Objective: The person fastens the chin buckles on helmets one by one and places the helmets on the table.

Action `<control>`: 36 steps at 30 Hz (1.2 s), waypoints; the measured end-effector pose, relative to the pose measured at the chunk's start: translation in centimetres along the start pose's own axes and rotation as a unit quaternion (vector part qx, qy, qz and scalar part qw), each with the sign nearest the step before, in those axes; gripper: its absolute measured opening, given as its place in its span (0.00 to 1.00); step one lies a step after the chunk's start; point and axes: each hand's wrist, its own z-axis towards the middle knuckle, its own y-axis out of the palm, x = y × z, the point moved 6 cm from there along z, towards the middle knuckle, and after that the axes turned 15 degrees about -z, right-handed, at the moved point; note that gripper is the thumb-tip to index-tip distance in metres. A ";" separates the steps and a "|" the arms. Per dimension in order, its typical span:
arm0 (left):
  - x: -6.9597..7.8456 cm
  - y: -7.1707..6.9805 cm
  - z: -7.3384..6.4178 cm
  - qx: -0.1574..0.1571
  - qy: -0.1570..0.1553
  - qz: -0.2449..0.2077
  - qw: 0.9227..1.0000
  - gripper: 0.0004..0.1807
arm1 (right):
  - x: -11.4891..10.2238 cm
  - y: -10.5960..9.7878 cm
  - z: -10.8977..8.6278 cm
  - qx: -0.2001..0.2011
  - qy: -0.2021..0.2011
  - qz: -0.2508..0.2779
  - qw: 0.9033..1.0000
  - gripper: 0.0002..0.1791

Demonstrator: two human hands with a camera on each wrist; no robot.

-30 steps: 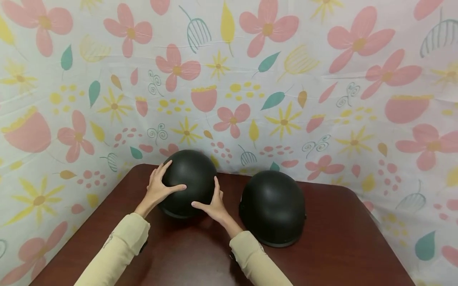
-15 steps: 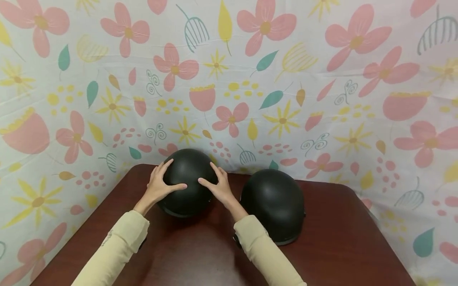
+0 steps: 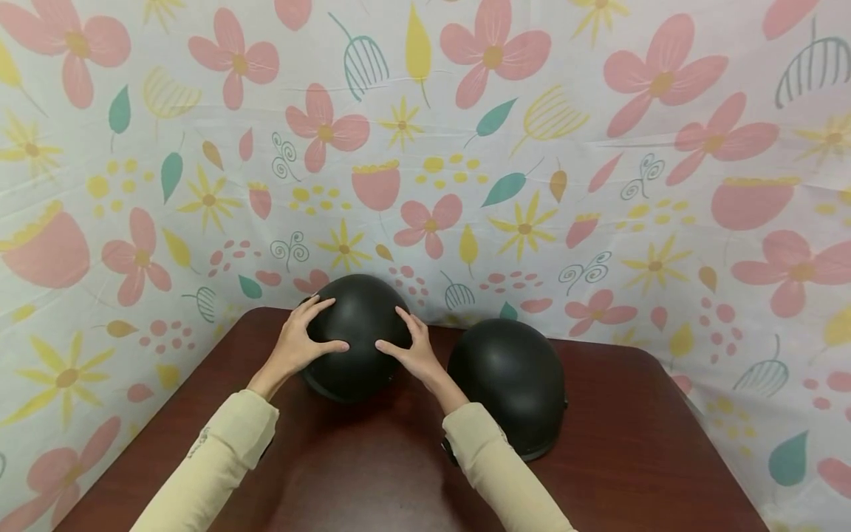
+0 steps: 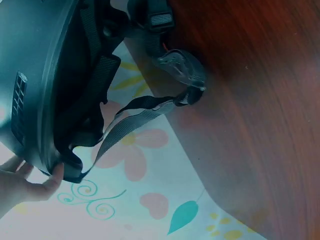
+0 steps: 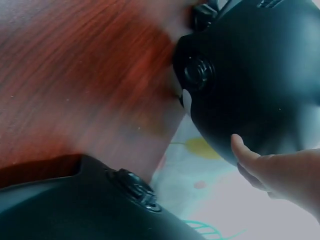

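Observation:
Both hands hold a matte black helmet (image 3: 359,318) over the back left of the table. My left hand (image 3: 297,346) grips its left side, thumb and fingers spread around the shell. On the opposite side my right hand (image 3: 417,353) holds it with the thumb toward me and the fingers farther back. The left wrist view shows the helmet's inner padding and a chin strap (image 4: 135,122) hanging below the rim. In the right wrist view, a round side dial (image 5: 197,72) shows near its lower edge. The far side of the shell is hidden in the head view.
A second black helmet (image 3: 508,384) sits on the dark red-brown table (image 3: 631,443), just right of my right forearm. Behind the table hangs a white cloth (image 3: 425,148) with pink, yellow and teal flowers, right at the back edge.
My right hand has moved from the helmet's lower right side up to its right side. The held helmet has shifted slightly right, with my left hand still on it. The second helmet stays put.

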 end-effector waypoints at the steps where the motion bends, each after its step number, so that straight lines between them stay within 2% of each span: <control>1: 0.2 -0.1 0.0 0.003 0.010 -0.006 1.000 0.45 | 0.1 -0.1 -0.1 0.000 0.001 0.003 1.000 0.42; 5: 0.7 -0.5 -0.2 0.024 0.043 -0.022 0.999 0.39 | 0.5 -0.3 -0.1 0.005 0.005 0.014 1.000 0.43; 8: 0.7 -0.6 -0.3 0.041 0.051 -0.026 0.998 0.36 | 0.8 -0.5 -0.2 0.006 0.006 0.014 1.000 0.43; 12: 0.1 -0.7 -0.4 0.055 0.021 -0.025 0.998 0.37 | 0.9 -0.5 -0.2 0.003 0.002 0.013 1.000 0.43; 19: -1.0 -0.4 -0.6 0.054 -0.053 -0.042 0.996 0.43 | 0.7 -0.6 -0.3 0.000 -0.002 0.021 1.000 0.44; 24: -1.3 -0.5 -0.9 0.064 -0.089 -0.043 0.993 0.46 | -1.0 -1.1 -1.4 -0.012 0.000 0.027 1.000 0.44; 28: -1.5 -0.2 -1.3 0.073 -0.127 -0.068 0.987 0.50 | -1.8 -1.4 -2.3 -0.014 0.005 0.026 1.000 0.43; 31: -1.7 0.4 -1.2 0.074 -0.138 -0.088 0.984 0.51 | -1.7 -1.7 -2.7 -0.009 0.011 0.028 1.000 0.43; 36: -1.7 0.8 -0.8 0.081 -0.135 -0.108 0.982 0.53 | -0.6 -1.9 -2.2 -0.008 0.020 0.025 0.999 0.44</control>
